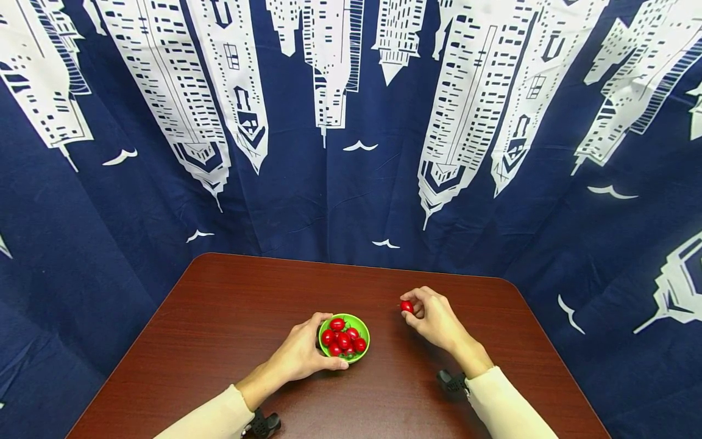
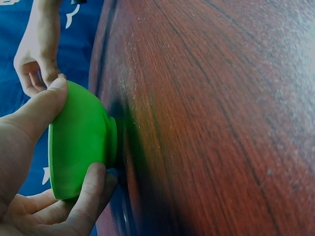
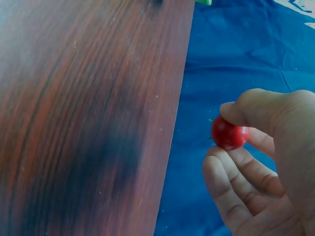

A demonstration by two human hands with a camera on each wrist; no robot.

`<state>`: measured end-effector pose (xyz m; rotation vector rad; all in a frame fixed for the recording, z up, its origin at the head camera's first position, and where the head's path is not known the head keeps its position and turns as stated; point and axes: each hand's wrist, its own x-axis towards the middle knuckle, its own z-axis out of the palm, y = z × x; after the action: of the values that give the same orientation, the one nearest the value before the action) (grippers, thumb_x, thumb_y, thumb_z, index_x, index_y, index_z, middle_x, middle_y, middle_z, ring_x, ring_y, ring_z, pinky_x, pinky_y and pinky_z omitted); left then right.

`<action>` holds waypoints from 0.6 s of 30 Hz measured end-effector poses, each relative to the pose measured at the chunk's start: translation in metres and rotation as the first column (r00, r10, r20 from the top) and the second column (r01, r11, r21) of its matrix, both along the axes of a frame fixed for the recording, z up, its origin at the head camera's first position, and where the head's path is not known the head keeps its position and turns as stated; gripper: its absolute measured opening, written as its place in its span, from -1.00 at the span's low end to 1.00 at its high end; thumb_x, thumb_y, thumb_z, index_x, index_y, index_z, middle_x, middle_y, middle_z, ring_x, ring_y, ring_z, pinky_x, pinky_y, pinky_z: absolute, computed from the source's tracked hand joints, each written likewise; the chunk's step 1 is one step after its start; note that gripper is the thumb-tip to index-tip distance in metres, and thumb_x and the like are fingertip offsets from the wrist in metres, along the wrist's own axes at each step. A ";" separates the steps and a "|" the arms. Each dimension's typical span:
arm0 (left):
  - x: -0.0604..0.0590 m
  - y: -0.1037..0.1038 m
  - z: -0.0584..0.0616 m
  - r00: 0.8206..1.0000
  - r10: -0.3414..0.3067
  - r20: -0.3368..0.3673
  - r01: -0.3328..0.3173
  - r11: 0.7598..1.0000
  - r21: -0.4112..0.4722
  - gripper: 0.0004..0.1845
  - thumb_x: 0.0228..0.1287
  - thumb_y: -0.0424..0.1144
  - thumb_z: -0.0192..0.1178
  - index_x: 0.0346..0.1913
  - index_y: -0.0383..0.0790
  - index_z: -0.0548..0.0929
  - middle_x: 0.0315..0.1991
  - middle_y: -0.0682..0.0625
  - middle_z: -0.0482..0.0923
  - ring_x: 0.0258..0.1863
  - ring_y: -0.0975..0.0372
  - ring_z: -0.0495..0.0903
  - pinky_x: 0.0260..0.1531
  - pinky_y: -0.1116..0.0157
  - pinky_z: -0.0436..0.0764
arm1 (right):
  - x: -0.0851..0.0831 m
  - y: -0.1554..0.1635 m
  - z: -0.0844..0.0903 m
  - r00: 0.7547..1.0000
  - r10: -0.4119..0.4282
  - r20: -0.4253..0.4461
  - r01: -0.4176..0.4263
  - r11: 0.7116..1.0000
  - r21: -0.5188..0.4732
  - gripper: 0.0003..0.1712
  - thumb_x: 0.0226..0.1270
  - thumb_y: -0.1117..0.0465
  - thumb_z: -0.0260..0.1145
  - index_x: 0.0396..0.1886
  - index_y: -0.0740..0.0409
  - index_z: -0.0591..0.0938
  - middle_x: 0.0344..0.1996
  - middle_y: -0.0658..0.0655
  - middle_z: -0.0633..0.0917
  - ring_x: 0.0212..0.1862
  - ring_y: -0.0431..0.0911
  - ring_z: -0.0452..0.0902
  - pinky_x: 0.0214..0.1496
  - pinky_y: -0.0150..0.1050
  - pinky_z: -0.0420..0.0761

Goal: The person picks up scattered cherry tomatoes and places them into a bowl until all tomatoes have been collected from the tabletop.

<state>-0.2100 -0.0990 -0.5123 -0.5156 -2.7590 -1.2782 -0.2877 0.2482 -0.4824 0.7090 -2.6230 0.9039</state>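
A small green plastic bowl (image 1: 359,353) of red cherry tomatoes (image 1: 342,338) is gripped by the left hand (image 1: 300,353) with fingers curled round it; one red cherry tomato (image 1: 406,306) is pinched by the right hand (image 1: 436,320) above the dark reddish wooden counter (image 1: 230,317), before a navy curtain printed with white skyscrapers (image 1: 307,183).

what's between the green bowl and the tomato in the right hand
Nothing: in the head view only bare brown table separates the green bowl from the tomato pinched in the right hand.

Bright even light, soft shadows, fisheye-bent edges, blurred close-up wood in wrist views.
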 end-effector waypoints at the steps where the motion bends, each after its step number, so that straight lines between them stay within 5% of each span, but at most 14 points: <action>1: 0.000 0.000 0.000 1.000 0.000 0.000 0.000 1.000 0.001 0.09 -0.08 0.07 0.94 0.50 -0.21 0.61 0.39 -0.22 0.79 0.36 -0.13 0.82 0.41 -0.19 0.78 | 0.000 -0.001 0.000 1.000 0.003 -0.001 -0.003 1.000 -0.002 -0.66 0.30 0.44 0.69 0.05 0.25 0.85 -0.16 0.09 0.81 -0.24 -0.07 0.76 -0.15 -0.15 0.88; 18: -0.001 0.000 -0.001 1.000 -0.002 0.005 0.002 1.000 0.001 0.09 -0.07 0.07 0.94 0.51 -0.21 0.61 0.38 -0.22 0.79 0.36 -0.11 0.82 0.41 -0.18 0.79 | 0.007 -0.017 0.005 0.999 0.044 0.001 -0.044 0.999 0.008 -0.64 0.31 0.43 0.70 0.08 0.26 0.85 -0.14 0.08 0.81 -0.24 -0.19 0.71 -0.15 -0.29 0.83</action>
<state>-0.2110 -0.0993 -0.5138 -0.5164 -2.7625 -1.2825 -0.2808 0.2307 -0.4772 0.7711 -2.6223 0.9066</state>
